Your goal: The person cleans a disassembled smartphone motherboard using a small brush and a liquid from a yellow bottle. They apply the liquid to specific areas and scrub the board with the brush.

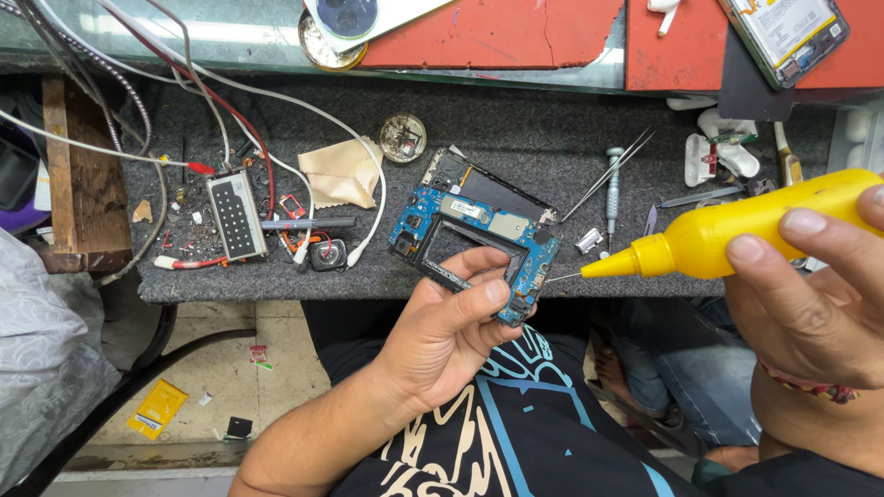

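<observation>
My left hand (442, 336) grips an opened phone frame (474, 230) with a blue circuit board and a rectangular black cut-out, held over the front edge of the grey work mat (516, 129). My right hand (815, 299) holds a yellow squeeze bottle (737, 230) on its side. The bottle's thin needle tip (564, 276) points left and nearly touches the frame's right lower corner.
On the mat lie tweezers (608, 170), a small screwdriver (613, 189), a beige cloth (343, 172), a round tin of small parts (402, 137), a small keypad board (237, 216) and red and white wires (221, 101). A phone with its back off (787, 32) lies on the red shelf above.
</observation>
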